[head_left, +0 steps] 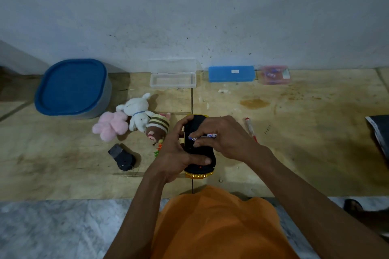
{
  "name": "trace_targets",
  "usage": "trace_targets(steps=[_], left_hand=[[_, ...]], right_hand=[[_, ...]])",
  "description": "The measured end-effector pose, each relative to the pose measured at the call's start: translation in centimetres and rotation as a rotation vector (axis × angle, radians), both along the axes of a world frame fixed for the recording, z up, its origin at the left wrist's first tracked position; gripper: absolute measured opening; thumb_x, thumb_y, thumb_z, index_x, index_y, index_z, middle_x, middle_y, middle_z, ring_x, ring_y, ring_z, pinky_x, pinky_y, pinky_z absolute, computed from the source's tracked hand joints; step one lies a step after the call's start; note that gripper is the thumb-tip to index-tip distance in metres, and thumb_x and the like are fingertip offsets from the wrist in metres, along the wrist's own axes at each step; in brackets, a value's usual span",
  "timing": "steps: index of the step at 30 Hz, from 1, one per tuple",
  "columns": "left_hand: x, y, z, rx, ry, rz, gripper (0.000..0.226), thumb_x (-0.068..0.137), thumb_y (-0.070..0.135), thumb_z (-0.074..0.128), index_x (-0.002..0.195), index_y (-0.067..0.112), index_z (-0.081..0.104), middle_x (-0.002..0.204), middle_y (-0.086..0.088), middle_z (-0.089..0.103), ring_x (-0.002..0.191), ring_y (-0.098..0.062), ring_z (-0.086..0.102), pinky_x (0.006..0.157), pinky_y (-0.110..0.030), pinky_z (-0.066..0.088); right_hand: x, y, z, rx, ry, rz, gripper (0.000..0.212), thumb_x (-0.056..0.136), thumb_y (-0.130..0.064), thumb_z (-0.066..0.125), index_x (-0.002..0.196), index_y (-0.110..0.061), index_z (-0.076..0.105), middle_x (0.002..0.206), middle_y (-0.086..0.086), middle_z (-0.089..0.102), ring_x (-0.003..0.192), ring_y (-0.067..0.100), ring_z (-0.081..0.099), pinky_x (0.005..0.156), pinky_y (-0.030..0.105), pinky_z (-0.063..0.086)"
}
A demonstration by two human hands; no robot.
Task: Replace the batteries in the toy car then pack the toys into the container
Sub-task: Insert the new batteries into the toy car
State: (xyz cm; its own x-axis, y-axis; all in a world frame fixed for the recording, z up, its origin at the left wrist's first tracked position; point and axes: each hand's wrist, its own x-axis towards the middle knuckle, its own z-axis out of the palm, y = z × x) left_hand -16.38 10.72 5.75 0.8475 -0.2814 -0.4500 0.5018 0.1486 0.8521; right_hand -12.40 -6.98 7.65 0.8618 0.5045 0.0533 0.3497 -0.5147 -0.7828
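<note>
The right hand (223, 134) pinched one battery (203, 136) between thumb and fingertips, held across the black underside of the toy car (199, 147). The left hand (179, 151) gripped that car from its left side, fingers curled over the far end and thumb laid across the near end. There was one car, upside down, with yellow bodywork showing at both ends, resting on the wooden table (294, 153) straight ahead of the person.

Taking the car as the landmark: just right of it lay one red-and-white pen (251, 129). Just left of it lay three plush toys in a touching cluster: a striped one (157, 129) nearest, a white one (137, 112) beyond it, and a pink one (110, 125) farthest left. Near and left of the car lay one dark cover piece (122, 156). Farther left and back stood one grey container with a blue lid (72, 87) on it. Behind the car, against the wall, sat one open clear plastic box (172, 80), then to its right one blue case (231, 73) and one pinkish box (274, 74).
</note>
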Motion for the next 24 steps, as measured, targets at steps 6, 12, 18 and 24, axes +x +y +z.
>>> trace_targets(steps=[6, 12, 18, 24], left_hand=[[0.2, -0.2, 0.1, -0.006, 0.013, -0.007, 0.115, 0.050, -0.017, 0.090, 0.142, 0.036, 0.048, 0.145, -0.005, 0.050, 0.117, -0.037, 0.066, 0.088, -0.056, 0.059], [0.2, 0.2, 0.4, 0.005, 0.001, 0.029, 0.114, 0.049, -0.019, 0.089, 0.142, 0.033, 0.048, 0.143, -0.005, 0.052, 0.116, -0.031, 0.068, 0.087, -0.051, 0.060], [0.8, 0.9, 1.1, 0.055, -0.063, 0.022, 0.111, 0.055, -0.025, 0.084, 0.145, 0.028, 0.045, 0.142, -0.006, 0.054, 0.109, -0.017, 0.070, 0.077, -0.032, 0.060], [0.7, 0.9, 0.8, 0.020, -0.037, 0.016, 0.114, 0.052, -0.026, 0.085, 0.144, 0.030, 0.046, 0.143, -0.010, 0.053, 0.112, -0.028, 0.069, 0.077, -0.037, 0.061]], right_hand=[[0.1, 1.0, -0.2, -0.133, -0.079, 0.116, 0.019, 0.085, -0.022, 0.074, 0.102, -0.015, 0.079, 0.091, 0.001, 0.070, 0.075, 0.009, 0.056, 0.062, 0.032, 0.046], [0.1, 0.6, -0.5, -0.077, -0.015, 0.088, 0.016, 0.089, -0.019, 0.071, 0.103, -0.015, 0.078, 0.091, 0.001, 0.069, 0.077, 0.009, 0.060, 0.066, 0.016, 0.043], [0.3, 0.4, -1.0, -0.059, 0.006, -0.045, 0.013, 0.083, -0.023, 0.078, 0.095, -0.021, 0.080, 0.086, -0.004, 0.063, 0.076, 0.008, 0.057, 0.067, 0.019, 0.042], [0.1, 1.2, 0.6, -0.266, -0.064, 0.026, 0.019, 0.093, -0.032, 0.065, 0.103, -0.020, 0.076, 0.096, 0.002, 0.061, 0.081, 0.018, 0.057, 0.067, 0.040, 0.050]])
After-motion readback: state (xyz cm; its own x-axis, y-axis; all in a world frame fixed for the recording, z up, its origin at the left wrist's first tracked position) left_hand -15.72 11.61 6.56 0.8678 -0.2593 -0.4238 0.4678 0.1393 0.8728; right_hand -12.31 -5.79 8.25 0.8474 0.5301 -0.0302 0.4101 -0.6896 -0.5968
